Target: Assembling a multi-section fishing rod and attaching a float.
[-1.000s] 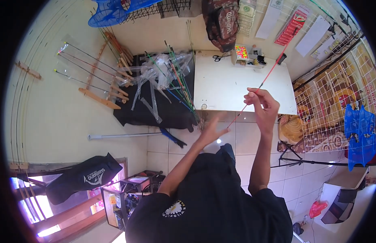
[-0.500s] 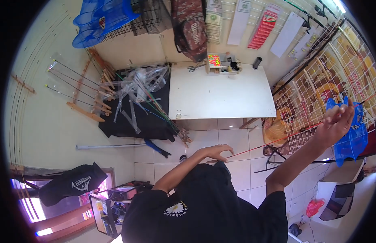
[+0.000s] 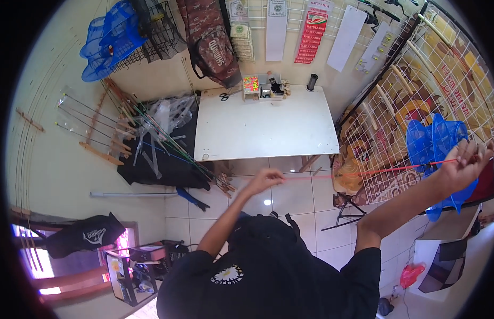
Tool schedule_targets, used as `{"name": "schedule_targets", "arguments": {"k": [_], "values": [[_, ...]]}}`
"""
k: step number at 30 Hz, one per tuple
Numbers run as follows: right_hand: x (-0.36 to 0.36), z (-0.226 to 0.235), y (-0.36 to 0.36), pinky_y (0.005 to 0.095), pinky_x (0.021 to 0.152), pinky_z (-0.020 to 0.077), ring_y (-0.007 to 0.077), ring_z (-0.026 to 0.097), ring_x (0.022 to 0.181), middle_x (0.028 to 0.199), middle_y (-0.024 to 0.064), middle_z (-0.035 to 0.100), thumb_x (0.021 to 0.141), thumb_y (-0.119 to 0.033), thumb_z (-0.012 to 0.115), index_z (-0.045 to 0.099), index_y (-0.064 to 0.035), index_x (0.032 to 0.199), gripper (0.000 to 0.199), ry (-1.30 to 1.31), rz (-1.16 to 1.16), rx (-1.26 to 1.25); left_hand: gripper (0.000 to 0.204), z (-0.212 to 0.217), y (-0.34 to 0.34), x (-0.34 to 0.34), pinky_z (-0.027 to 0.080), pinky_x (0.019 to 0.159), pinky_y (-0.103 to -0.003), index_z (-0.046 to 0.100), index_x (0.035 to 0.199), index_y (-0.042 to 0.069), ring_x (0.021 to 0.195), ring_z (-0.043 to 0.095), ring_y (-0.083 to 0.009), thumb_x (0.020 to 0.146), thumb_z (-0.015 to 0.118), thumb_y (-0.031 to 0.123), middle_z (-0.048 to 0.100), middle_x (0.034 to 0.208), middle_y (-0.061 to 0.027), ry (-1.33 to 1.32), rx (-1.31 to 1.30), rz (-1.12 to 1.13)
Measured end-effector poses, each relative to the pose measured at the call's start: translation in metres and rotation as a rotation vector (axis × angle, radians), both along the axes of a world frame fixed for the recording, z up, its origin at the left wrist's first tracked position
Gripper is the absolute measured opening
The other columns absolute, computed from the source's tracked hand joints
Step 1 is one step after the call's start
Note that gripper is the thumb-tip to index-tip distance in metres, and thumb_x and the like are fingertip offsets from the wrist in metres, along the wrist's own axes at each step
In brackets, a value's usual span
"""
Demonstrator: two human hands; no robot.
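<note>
A thin red rod [image 3: 364,173] stretches almost level across the space in front of me, over the tiled floor and the wire grid. Its left part is smeared by motion. My left hand [image 3: 266,179] is closed at the rod's left end, in front of the white table's near edge. Far to the right, my right hand [image 3: 467,160] is raised with its fingers pinched around the rod, in front of blue mesh baskets [image 3: 436,141]. Whatever part of the rod lies beyond my right hand is hard to make out.
Ahead stands a white table [image 3: 265,127] with a box of small goods [image 3: 265,87], scissors [image 3: 224,97] and a dark cylinder [image 3: 312,82]. Several thin rods and clear plastic wrappers [image 3: 164,119] lie on a black-covered surface at left. A wire grid [image 3: 385,133] rises at right.
My left hand has moved forward and left, away from my body, bringing the rod closer to level. My right hand has shifted slightly right and lower. The view has turned a little rightward.
</note>
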State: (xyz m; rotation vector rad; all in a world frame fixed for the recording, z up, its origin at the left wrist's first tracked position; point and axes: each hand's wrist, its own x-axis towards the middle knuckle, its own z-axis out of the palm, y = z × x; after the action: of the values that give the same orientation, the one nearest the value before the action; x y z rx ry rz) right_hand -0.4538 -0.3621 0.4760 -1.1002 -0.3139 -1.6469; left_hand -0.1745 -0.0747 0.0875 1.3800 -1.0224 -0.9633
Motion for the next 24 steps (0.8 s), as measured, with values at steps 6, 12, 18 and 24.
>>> {"name": "schedule_targets", "arguments": {"k": [6, 12, 18, 24], "values": [[-0.019, -0.015, -0.05, 0.0251, 0.053, 0.0407, 0.0134, 0.047, 0.059, 0.072, 0.0026, 0.052, 0.096, -0.015, 0.06, 0.056, -0.0034, 0.103, 0.014, 0.032, 0.058, 0.027, 0.011, 0.072, 0.004, 0.063, 0.051, 0.079, -0.027, 0.074, 0.093, 0.0, 0.085, 0.066, -0.014, 0.082, 0.072, 0.003, 0.072, 0.09, -0.0082, -0.391, -0.113, 0.448], [0.03, -0.082, -0.052, 0.0417, 0.077, 0.0616, 0.0267, 0.068, 0.085, 0.09, 0.0109, 0.065, 0.097, -0.018, 0.059, 0.052, -0.0034, 0.108, 0.019, 0.334, -0.117, 0.174, 0.011, 0.06, 0.01, 0.118, 0.05, 0.081, -0.031, 0.074, 0.089, 0.0, 0.086, 0.067, -0.0182, 0.078, 0.076, 0.003, 0.072, 0.088, -0.0107, -0.462, -0.206, 0.803], [0.082, -0.148, -0.053, 0.0425, 0.073, 0.0629, 0.0269, 0.069, 0.085, 0.093, 0.0142, 0.066, 0.099, -0.018, 0.055, 0.049, -0.0048, 0.108, 0.017, 0.5, -0.108, 0.334, 0.009, 0.05, 0.012, 0.146, 0.05, 0.079, -0.033, 0.072, 0.087, 0.001, 0.085, 0.067, -0.0244, 0.079, 0.072, 0.001, 0.07, 0.088, -0.0111, -0.751, -0.075, 1.061], [0.131, -0.197, -0.064, 0.0416, 0.074, 0.063, 0.0273, 0.069, 0.086, 0.096, 0.0152, 0.065, 0.1, -0.018, 0.054, 0.048, -0.0042, 0.11, 0.017, 0.531, -0.021, 0.414, 0.01, 0.017, 0.007, 0.172, 0.049, 0.08, -0.037, 0.07, 0.086, 0.003, 0.087, 0.064, -0.0304, 0.078, 0.067, -0.004, 0.067, 0.087, -0.0119, -0.83, -0.029, 1.205]]}}
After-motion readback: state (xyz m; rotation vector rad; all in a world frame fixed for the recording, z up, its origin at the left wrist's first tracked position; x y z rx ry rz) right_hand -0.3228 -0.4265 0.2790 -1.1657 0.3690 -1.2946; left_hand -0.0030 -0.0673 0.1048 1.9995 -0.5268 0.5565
